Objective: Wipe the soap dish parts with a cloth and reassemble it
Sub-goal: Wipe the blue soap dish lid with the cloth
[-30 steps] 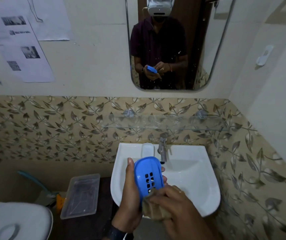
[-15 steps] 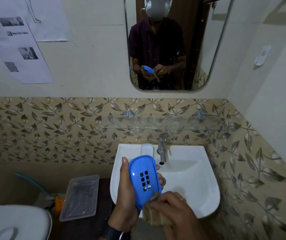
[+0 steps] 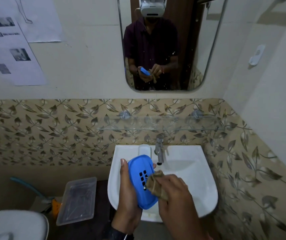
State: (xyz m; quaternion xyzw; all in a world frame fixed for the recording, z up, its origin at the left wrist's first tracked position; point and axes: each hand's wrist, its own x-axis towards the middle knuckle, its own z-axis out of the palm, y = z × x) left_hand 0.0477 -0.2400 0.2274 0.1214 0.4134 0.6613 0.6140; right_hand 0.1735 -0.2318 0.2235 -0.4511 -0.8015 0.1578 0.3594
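A blue oval soap dish part with several square drain holes is held upright over the white sink. My left hand grips it from the left side and behind. My right hand is closed on a bunched brown cloth, which presses against the dish's right side beside the holes. A pale soap dish part lies on the sink's back ledge, left of the tap.
A metal tap stands at the sink's back. A glass shelf runs above it, a mirror higher up. A clear plastic tray sits left of the sink, a toilet lid at the bottom left.
My right hand has slid the cloth up along the blue part from its lower end to beside the holes. My left hand has kept its hold.
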